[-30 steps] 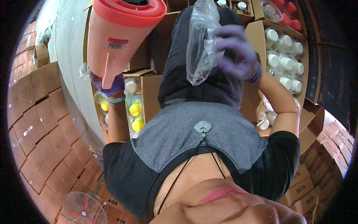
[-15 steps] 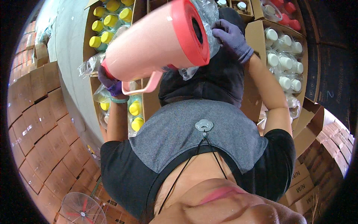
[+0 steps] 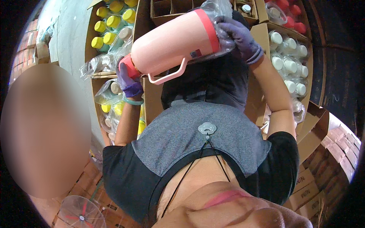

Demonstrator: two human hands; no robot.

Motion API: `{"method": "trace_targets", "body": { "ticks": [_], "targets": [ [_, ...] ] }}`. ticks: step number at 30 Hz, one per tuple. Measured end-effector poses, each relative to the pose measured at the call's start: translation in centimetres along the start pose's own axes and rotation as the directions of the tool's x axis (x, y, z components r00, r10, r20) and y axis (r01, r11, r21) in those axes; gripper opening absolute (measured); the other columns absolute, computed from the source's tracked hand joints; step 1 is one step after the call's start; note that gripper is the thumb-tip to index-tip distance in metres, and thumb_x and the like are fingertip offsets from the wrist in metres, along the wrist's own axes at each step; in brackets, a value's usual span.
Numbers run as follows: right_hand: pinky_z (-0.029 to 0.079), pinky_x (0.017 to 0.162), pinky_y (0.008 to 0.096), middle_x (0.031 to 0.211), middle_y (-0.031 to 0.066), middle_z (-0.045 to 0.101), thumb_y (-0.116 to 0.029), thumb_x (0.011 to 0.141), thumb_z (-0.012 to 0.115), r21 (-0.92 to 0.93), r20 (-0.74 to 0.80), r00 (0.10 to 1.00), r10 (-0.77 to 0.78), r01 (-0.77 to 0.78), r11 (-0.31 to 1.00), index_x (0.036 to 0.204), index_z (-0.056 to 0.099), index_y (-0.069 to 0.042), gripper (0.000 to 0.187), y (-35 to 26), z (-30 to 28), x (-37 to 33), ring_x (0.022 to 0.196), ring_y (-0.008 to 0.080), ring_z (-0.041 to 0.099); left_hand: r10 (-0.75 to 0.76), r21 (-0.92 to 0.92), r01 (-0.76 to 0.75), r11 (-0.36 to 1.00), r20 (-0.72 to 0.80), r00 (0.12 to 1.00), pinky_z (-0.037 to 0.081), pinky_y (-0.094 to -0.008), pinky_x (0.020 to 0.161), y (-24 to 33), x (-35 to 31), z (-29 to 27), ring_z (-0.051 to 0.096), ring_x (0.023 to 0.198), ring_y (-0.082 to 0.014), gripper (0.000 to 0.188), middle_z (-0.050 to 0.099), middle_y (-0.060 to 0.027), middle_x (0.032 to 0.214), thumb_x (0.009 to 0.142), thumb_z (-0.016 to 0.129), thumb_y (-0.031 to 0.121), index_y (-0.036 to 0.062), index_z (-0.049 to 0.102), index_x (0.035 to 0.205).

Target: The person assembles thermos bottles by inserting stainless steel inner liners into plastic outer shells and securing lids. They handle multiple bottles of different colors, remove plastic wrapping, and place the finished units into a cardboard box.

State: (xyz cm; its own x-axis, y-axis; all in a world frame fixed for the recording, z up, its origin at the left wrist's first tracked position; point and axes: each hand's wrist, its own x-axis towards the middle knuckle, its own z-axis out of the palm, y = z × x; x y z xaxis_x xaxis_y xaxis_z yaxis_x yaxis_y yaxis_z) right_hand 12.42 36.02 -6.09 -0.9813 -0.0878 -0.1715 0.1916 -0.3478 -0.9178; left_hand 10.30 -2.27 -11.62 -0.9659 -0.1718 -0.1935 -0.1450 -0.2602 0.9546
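Note:
A pink vacuum flask (image 3: 171, 45) with a red collar at its narrow end, a red band at its wide end and a looped pink handle (image 3: 167, 76) lies tilted across in front of me. My left hand (image 3: 129, 80), in a purple glove, is closed around the narrow red end. At the wide end, my gloved right hand (image 3: 238, 38) grips a clear plastic bag (image 3: 224, 36), fingers bent over it. The bag covers the wide end, and my fingertips there are partly hidden.
An open carton of yellow-capped bottles (image 3: 113, 21) stands at left, white-capped ones (image 3: 291, 64) at right, red-capped ones (image 3: 291, 17) far right. A divided carton (image 3: 178, 7) lies ahead. Below left are a fan (image 3: 81, 218) and stacked cartons. A blurred oval (image 3: 47, 131) covers the left side.
The flask has turned so its wide base faces away to the right, now against the bag and my right hand. My left hand has moved right. The blurred oval has appeared at left.

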Motion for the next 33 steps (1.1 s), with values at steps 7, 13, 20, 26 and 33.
{"method": "trace_targets", "body": {
  "ticks": [7,13,20,26,33],
  "targets": [
    [0.041,0.100,0.0327,0.123,0.0102,0.054,-0.022,0.096,0.052,-0.232,0.422,0.872,-0.250,0.370,0.900,0.128,0.048,-0.002,0.038,-2.7,0.6,3.1,0.113,0.0183,0.053,0.481,0.382,-0.585,0.715,0.339,0.809,0.036,-0.0411,0.104,2.5,-3.4,3.8,0.047,0.119,-0.0280,0.077,0.044,-0.0162,0.132,0.076,0.075,0.024,0.0006,0.035,0.137],
    [0.050,0.073,0.0329,0.089,0.0118,0.061,-0.006,0.085,0.060,-0.391,0.652,0.713,-0.257,0.607,0.691,0.105,0.055,-0.003,0.021,-3.1,15.6,-1.3,0.080,0.0239,0.062,0.473,0.271,-0.599,0.754,0.409,0.781,0.037,-0.0402,0.106,4.6,-2.8,7.1,0.046,0.123,-0.0267,0.086,0.043,-0.0133,0.135,0.070,0.083,0.025,0.0023,0.035,0.137],
    [0.052,0.073,0.0350,0.093,0.0120,0.063,-0.003,0.083,0.063,-0.279,0.805,0.566,-0.175,0.622,0.731,0.111,0.056,-0.005,0.029,1.1,15.6,-2.6,0.084,0.0278,0.065,0.503,0.305,-0.481,0.822,0.008,0.864,0.049,-0.0369,0.094,7.5,1.8,3.2,0.058,0.110,-0.0241,0.055,0.057,-0.0132,0.121,0.084,0.070,0.025,0.0042,0.048,0.130],
    [0.045,0.097,0.0363,0.132,0.0170,0.050,-0.005,0.082,0.065,-0.101,0.840,0.439,-0.320,0.705,0.702,0.132,0.048,-0.002,0.053,0.4,17.8,-0.1,0.113,0.0295,0.056,0.713,0.736,-0.569,0.366,0.171,0.680,0.049,-0.0349,0.092,17.5,3.9,-6.7,0.058,0.105,-0.0228,0.063,0.057,-0.0134,0.117,0.073,0.080,0.020,0.0034,0.051,0.126],
    [0.041,0.103,0.0352,0.138,0.0130,0.046,-0.004,0.084,0.062,-0.364,0.613,0.787,-0.076,0.366,0.856,0.139,0.042,-0.001,0.058,5.7,12.1,1.9,0.119,0.0230,0.051,0.514,0.959,-0.110,-0.261,0.234,0.825,0.045,-0.0448,0.094,17.7,4.9,-22.6,0.055,0.103,-0.0389,0.074,0.056,-0.0210,0.108,0.061,0.080,0.047,0.0081,0.058,0.120]
  ]
}}
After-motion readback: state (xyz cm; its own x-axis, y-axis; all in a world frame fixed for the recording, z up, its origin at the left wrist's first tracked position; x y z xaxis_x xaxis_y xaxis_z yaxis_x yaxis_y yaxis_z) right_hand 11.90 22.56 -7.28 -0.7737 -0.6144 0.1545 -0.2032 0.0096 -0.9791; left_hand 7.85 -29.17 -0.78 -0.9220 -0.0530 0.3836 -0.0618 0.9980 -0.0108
